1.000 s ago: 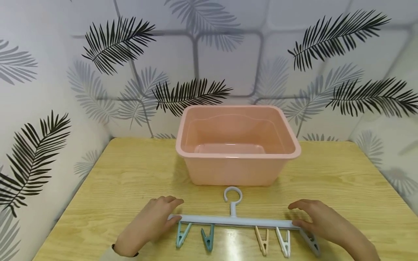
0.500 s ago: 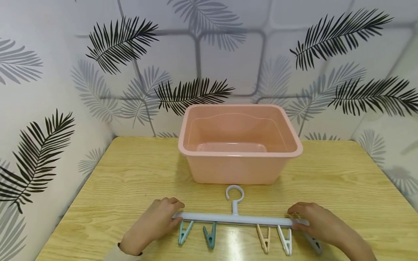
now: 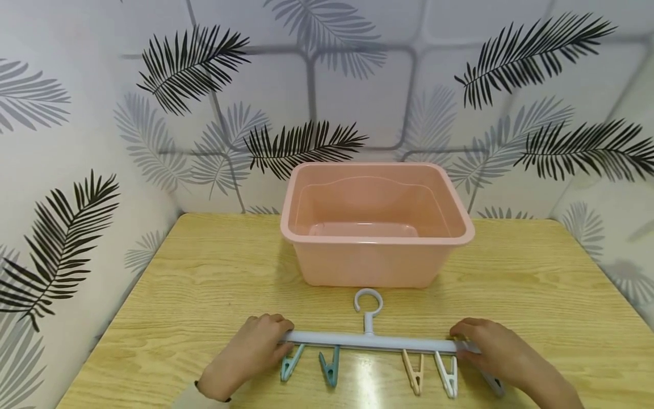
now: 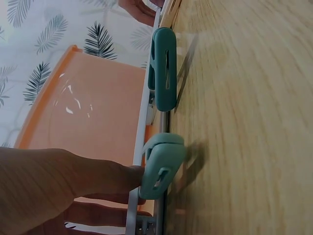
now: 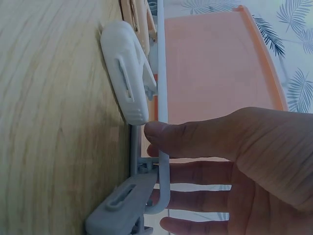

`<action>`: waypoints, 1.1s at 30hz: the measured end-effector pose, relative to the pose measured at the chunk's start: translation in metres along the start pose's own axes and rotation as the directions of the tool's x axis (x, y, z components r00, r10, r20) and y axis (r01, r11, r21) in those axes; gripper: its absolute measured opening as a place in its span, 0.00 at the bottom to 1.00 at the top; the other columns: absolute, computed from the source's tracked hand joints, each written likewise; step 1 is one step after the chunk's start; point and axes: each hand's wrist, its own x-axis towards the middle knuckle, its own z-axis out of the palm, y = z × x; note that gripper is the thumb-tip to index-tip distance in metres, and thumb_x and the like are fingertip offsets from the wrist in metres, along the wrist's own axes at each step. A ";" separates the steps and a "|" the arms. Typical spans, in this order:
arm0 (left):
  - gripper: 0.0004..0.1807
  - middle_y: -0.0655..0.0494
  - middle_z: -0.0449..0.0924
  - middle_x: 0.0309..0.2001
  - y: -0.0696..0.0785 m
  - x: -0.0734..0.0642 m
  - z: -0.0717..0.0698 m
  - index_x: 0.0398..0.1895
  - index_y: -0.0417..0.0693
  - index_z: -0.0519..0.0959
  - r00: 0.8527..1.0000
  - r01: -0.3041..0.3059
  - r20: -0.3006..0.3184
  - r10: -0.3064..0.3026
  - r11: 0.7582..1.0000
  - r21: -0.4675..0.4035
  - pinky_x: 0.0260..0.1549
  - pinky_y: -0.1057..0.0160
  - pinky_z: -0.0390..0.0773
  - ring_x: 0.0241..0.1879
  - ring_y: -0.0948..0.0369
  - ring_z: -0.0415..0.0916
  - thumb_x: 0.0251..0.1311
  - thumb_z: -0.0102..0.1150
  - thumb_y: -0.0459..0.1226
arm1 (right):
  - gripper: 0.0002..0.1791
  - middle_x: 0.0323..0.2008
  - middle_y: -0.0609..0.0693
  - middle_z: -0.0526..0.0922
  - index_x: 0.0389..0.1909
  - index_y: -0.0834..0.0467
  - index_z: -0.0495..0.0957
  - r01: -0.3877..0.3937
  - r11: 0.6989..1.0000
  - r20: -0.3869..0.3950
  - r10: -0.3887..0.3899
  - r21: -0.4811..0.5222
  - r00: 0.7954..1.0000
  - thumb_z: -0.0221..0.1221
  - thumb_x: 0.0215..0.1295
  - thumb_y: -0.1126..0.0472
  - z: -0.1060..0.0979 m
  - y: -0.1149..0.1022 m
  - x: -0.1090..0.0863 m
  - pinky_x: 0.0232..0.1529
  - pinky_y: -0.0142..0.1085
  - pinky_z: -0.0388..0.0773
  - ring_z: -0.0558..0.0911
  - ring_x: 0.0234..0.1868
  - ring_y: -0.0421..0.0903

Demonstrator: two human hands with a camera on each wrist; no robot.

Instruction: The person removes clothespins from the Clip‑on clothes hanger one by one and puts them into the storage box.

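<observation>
A pale blue clip hanger (image 3: 368, 342) lies across the table in the head view, its hook towards the back. My left hand (image 3: 258, 349) holds the bar's left end, thumb in front and fingers behind. The thumb meets the bar beside a light green clip (image 4: 163, 169), and a dark teal clip (image 4: 164, 68) hangs farther along. At the other end, my right hand (image 3: 503, 349) pinches the bar the same way, between a white clip (image 5: 126, 73) and a grey clip (image 5: 122, 203). A beige clip (image 3: 415, 375) sits left of the white one. Both bar ends are largely covered in the head view.
Just behind the hook stands a pink plastic basin (image 3: 378, 264), with nothing seen inside. The wooden table (image 3: 204, 272) backs onto a leaf-patterned wall (image 3: 357, 102), which also closes in the left and right sides.
My left hand has slid slightly right and now covers the bar's left end, which showed earlier. The right hand has closed a little more on its end. The head view has shifted slightly.
</observation>
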 end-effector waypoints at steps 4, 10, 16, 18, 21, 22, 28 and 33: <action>0.11 0.51 0.82 0.34 0.001 0.001 0.000 0.37 0.40 0.82 1.000 0.006 -0.005 -0.006 1.000 0.011 0.28 0.54 0.79 0.30 0.56 0.79 0.54 0.69 0.38 | 0.11 0.38 0.45 0.82 0.38 0.53 0.81 -0.026 1.000 -0.004 0.026 -0.014 1.000 0.69 0.54 0.60 0.001 -0.003 0.001 0.34 0.41 0.80 0.83 0.36 0.48; 0.09 0.54 0.80 0.30 0.003 0.004 0.001 0.34 0.43 0.82 1.000 0.008 -0.015 -0.008 1.000 0.024 0.26 0.55 0.77 0.27 0.58 0.77 0.54 0.69 0.38 | 0.10 0.37 0.43 0.81 0.35 0.53 0.79 -0.020 1.000 -0.005 0.020 -0.005 1.000 0.69 0.54 0.62 0.002 -0.003 0.000 0.33 0.41 0.80 0.83 0.35 0.48; 0.08 0.55 0.80 0.31 0.005 0.008 0.005 0.34 0.44 0.82 1.000 -0.004 -0.012 0.005 0.999 0.040 0.29 0.54 0.78 0.30 0.57 0.78 0.55 0.68 0.37 | 0.10 0.37 0.44 0.81 0.35 0.53 0.79 0.002 1.000 -0.035 -0.003 -0.012 0.999 0.69 0.53 0.63 0.004 -0.003 -0.001 0.33 0.40 0.81 0.83 0.35 0.49; 0.07 0.55 0.80 0.32 0.006 0.009 0.006 0.35 0.44 0.82 1.000 -0.006 -0.004 0.006 0.999 0.046 0.31 0.53 0.78 0.31 0.57 0.78 0.55 0.68 0.37 | 0.10 0.36 0.43 0.80 0.34 0.53 0.79 0.018 1.000 -0.046 -0.019 -0.012 0.999 0.69 0.53 0.63 0.005 -0.003 -0.001 0.33 0.38 0.81 0.83 0.34 0.47; 0.06 0.55 0.80 0.31 0.007 0.010 0.006 0.34 0.44 0.81 1.000 -0.010 0.001 0.010 0.998 0.056 0.32 0.54 0.78 0.31 0.57 0.78 0.55 0.68 0.35 | 0.10 0.35 0.41 0.80 0.34 0.53 0.79 0.041 0.999 -0.061 -0.042 -0.015 0.997 0.69 0.53 0.64 0.005 -0.003 0.000 0.32 0.36 0.80 0.83 0.33 0.44; 0.06 0.55 0.79 0.30 0.007 0.010 0.006 0.33 0.44 0.80 1.000 -0.014 0.002 0.014 0.998 0.065 0.32 0.55 0.78 0.30 0.57 0.78 0.55 0.68 0.34 | 0.10 0.35 0.41 0.80 0.34 0.53 0.79 0.047 0.999 -0.063 -0.048 -0.015 0.997 0.69 0.53 0.64 0.005 -0.004 0.001 0.33 0.36 0.80 0.83 0.33 0.44; 0.10 0.52 0.77 0.28 0.008 0.011 0.004 0.33 0.42 0.75 0.999 -0.035 0.012 0.034 0.994 0.108 0.31 0.58 0.79 0.27 0.56 0.78 0.52 0.66 0.25 | 0.10 0.33 0.43 0.82 0.34 0.54 0.79 0.067 0.998 -0.061 -0.067 0.002 0.996 0.68 0.53 0.66 0.003 -0.005 0.001 0.33 0.37 0.81 0.84 0.33 0.46; 0.11 0.54 0.75 0.26 0.008 0.009 0.001 0.33 0.42 0.73 1.000 -0.028 0.009 0.028 0.995 0.092 0.29 0.58 0.78 0.26 0.57 0.77 0.53 0.67 0.27 | 0.10 0.32 0.43 0.83 0.34 0.52 0.75 0.073 0.997 -0.070 -0.071 0.025 0.995 0.67 0.55 0.66 -0.001 -0.008 0.000 0.28 0.32 0.78 0.81 0.29 0.37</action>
